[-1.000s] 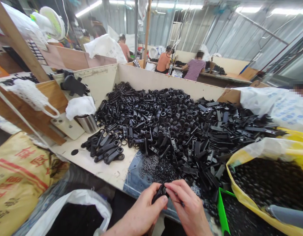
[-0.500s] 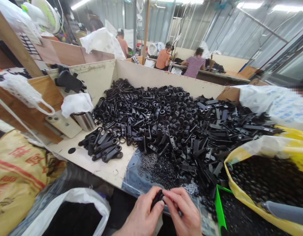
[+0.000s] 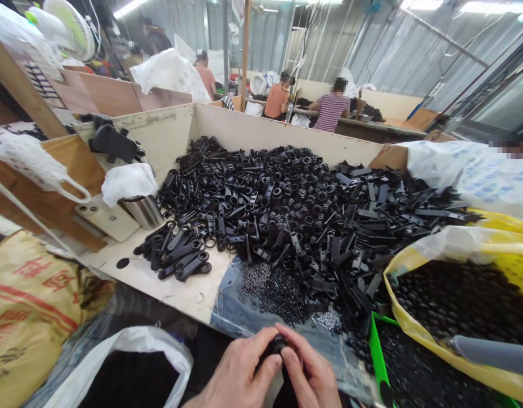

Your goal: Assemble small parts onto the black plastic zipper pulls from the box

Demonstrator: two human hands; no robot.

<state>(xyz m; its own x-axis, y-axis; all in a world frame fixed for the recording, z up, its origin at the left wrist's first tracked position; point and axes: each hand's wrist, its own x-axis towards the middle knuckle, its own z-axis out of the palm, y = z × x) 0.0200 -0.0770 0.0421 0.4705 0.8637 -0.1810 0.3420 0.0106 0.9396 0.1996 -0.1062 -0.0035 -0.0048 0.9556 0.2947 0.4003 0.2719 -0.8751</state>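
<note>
A small black plastic part [image 3: 279, 343] with a rounded, ringed end sits between my two hands at the front edge of the table. My left hand [image 3: 246, 365] is closed around it, thumb and forefinger on its near side. From the other side, the thumb and forefinger of my right hand [image 3: 309, 371] press against the same part. Its lower portion is hidden by the fingers. Just beyond the hands, small black pieces [image 3: 286, 300] and silver pins [image 3: 328, 320] lie on a blue cloth [image 3: 231, 306].
Behind them rises a large heap of black plastic parts [image 3: 261, 192]. Flat handle-like pieces [image 3: 185, 258] lie at left, near a phone [image 3: 112, 218] and metal cup [image 3: 144, 212]. A green tray [image 3: 378, 351] and yellow bag [image 3: 392, 283] stand right; a white sack [image 3: 182, 354] is front left.
Both hands have turned the black part, so its round end now faces up. The right fingers have shifted from pinching its side to gripping around its top. The view has swung slightly.
</note>
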